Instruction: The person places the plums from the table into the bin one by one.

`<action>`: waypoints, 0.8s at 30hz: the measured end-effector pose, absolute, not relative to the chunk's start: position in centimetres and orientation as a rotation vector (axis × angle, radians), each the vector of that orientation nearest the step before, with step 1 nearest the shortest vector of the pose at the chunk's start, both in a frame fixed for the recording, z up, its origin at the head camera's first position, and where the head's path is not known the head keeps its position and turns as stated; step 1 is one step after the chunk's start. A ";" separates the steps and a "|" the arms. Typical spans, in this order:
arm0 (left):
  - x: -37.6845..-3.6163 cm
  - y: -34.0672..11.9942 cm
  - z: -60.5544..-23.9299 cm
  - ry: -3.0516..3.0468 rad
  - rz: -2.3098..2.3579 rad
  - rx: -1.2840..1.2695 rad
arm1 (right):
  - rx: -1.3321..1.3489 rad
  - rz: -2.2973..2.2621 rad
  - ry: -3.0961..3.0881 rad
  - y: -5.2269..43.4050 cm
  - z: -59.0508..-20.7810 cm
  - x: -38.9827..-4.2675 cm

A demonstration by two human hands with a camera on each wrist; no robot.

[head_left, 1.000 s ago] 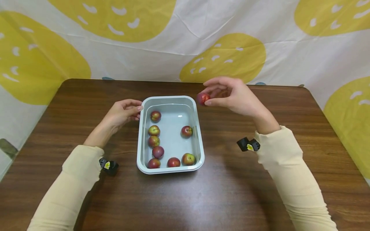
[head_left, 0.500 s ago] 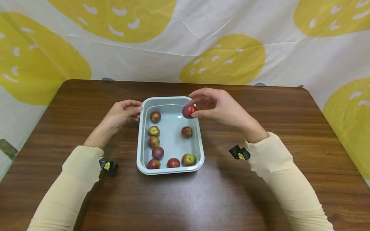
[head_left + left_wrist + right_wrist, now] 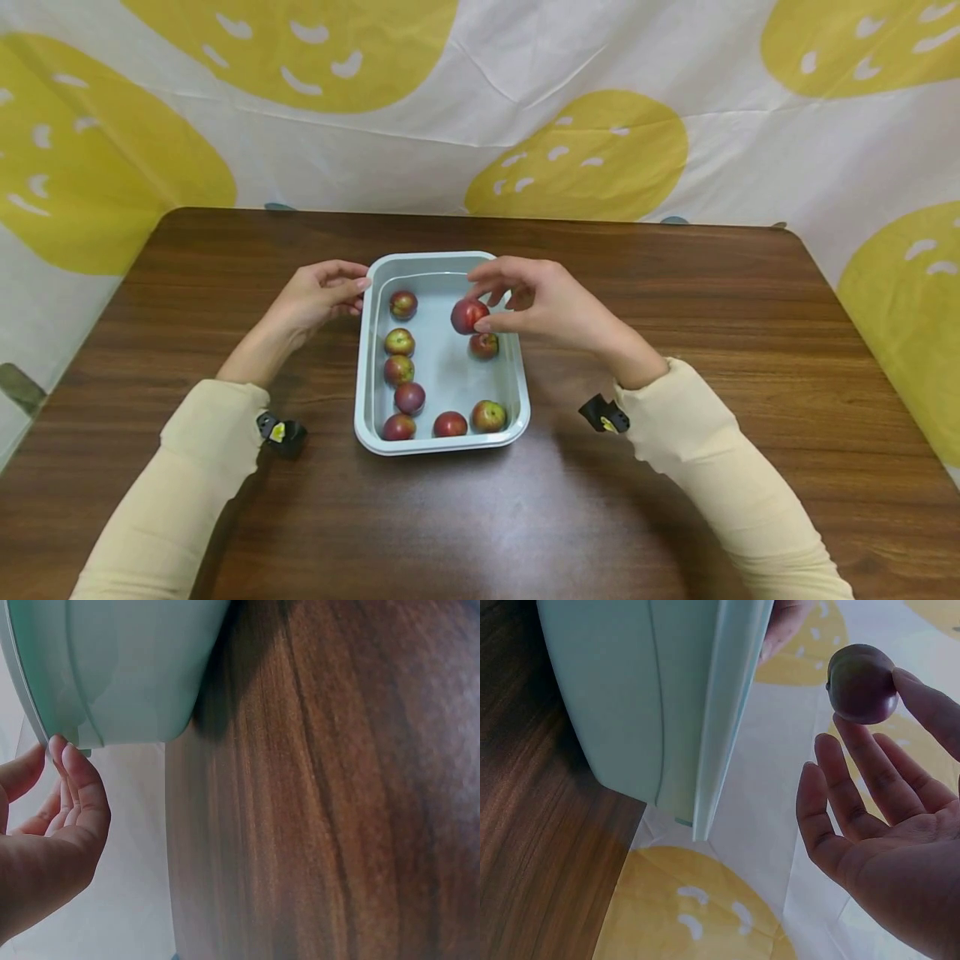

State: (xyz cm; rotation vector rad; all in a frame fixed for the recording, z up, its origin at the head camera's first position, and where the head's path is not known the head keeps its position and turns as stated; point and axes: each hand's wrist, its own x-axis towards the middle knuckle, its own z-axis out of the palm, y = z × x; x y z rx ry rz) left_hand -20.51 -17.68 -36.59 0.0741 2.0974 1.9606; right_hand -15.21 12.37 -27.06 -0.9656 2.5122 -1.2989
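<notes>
A pale blue-green plastic tray (image 3: pixel 442 447) lies on the table with several red and yellow-green plums in it. My left hand (image 3: pixel 326 292) pinches its left rim near the far corner, thumb on top and fingers underneath, as the left wrist view also shows. Between thumb and fingertips, my right hand (image 3: pixel 540 304) holds a dark red plum (image 3: pixel 468 317) over the tray's right half. In the right wrist view that plum (image 3: pixel 861 684) sits above the tray rim (image 3: pixel 720 742). Just below it in the head view, another plum (image 3: pixel 484 346) lies by the right wall.
Plums line the tray's left side, such as one yellow-green plum (image 3: pixel 400 342), and two more lie along the near wall. The brown wood table (image 3: pixel 712 333) ends at the back against a white curtain (image 3: pixel 390 158) with yellow shapes.
My right hand has carried its plum left and nearer, from beyond the tray's far right corner to over the tray's inside. The left hand and tray have stayed put.
</notes>
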 end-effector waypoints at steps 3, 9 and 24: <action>-19.5 -16.9 -34.8 2.124 1.918 0.036 | -0.984 -1.314 2.504 12.4 -27.2 -15.2; -19.4 -16.9 -34.7 2.122 1.917 0.032 | -0.993 -1.353 2.479 12.6 -27.3 -15.1; -19.3 -16.9 -34.7 2.139 1.903 0.030 | -0.883 -1.424 2.450 14.4 -27.8 -15.3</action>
